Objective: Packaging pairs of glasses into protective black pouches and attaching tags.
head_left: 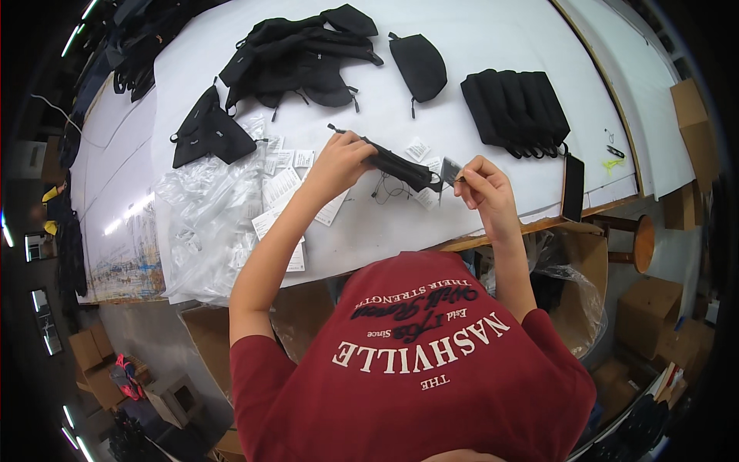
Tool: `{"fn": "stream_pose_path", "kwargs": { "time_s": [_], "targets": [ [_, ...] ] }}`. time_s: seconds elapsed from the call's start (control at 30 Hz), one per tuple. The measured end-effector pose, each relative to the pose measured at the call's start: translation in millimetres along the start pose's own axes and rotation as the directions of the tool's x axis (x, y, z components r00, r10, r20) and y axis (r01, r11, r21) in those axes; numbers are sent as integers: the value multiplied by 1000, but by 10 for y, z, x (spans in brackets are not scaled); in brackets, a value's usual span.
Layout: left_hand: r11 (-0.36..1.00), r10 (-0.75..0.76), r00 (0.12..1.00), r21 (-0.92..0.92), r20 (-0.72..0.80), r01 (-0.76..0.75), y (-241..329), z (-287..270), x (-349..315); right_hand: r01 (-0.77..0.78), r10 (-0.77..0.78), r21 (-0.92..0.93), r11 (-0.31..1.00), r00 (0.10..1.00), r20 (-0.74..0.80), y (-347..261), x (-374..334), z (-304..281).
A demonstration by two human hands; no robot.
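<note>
Seemingly tagging a black pouch [396, 163], mid-frame.
The left hand's [340, 163] fingers grip the pouch; the right hand's [490, 192] pinch a small dark bit [461, 179] beside a grey tag [449, 170]. Next calls for steady threading, I'd judge.

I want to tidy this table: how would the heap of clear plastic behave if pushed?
The heap of clear plastic is probably light and floppy, since it looks thin, see-through and crumpled. Its shiny surface suggests it may be slippery. A push to the right might shift the white paper tags, which lie beside it.
</note>
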State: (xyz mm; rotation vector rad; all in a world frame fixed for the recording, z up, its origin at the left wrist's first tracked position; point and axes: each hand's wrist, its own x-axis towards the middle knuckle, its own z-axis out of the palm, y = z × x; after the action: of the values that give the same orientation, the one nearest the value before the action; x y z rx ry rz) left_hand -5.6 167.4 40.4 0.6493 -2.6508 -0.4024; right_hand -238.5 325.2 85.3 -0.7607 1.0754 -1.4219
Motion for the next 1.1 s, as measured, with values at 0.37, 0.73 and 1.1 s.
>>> {"fn": "stream_pose_path", "kwargs": {
  "time_s": [0.37,0.73,1.1],
  "targets": [
    [989,21,991,-145,-134,-41,62,84,67,284,-380,-782,554,923,66,198,57,-319],
    [988,-79,989,-143,-122,61,341,-252,24,145,-335,-835,531,941,-50,1076,597,-502],
    [879,-416,908,-277,-52,387,574,-505,-610,118,-15,221,968,908,-418,413,554,-814]
  ]
}}
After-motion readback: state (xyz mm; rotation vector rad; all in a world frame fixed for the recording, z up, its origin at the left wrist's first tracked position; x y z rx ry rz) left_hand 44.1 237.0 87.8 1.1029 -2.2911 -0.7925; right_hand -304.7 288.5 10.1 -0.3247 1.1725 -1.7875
